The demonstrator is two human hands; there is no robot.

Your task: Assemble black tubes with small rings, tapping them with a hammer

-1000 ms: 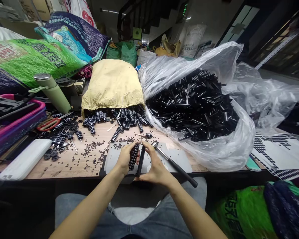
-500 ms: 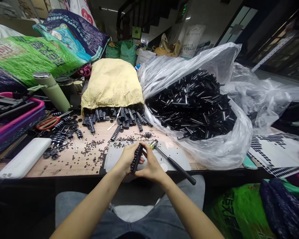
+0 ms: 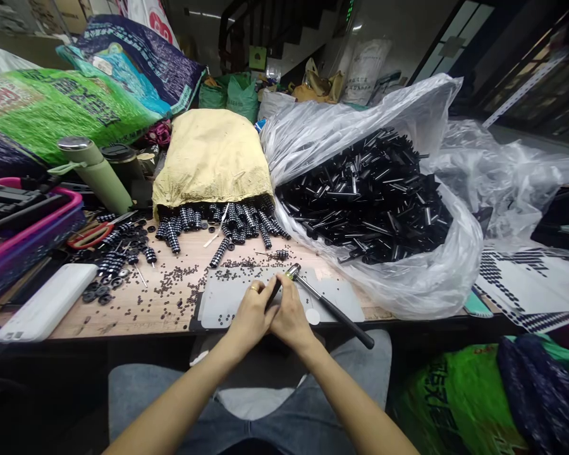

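My left hand (image 3: 251, 311) and my right hand (image 3: 291, 314) meet over the table's front edge, both closed round one dark bar-shaped piece (image 3: 274, 293). Only a narrow black part of it shows between my fingers; the rest is covered. Under and beyond my hands lies a grey plate (image 3: 227, 292) with a few tiny black rings on it. A hammer (image 3: 334, 309) with a black handle rests across the plate just right of my right hand, its head near my fingertips. Tiny black rings (image 3: 175, 281) are scattered over the wood to the left.
A clear plastic bag (image 3: 422, 303) of black pieces (image 3: 360, 196) stands at the right. Ribbed black rollers (image 3: 239, 224) spill from under a yellow sack (image 3: 213, 155). Leftward are scissors (image 3: 92, 235), a white box-shaped object (image 3: 47, 303), a green flask (image 3: 97, 174) and a pink-rimmed basket (image 3: 71, 202).
My hands have turned and closed further over the bar-shaped piece. Its side with a row of small marks, visible before, is now hidden. The view has shifted slightly.
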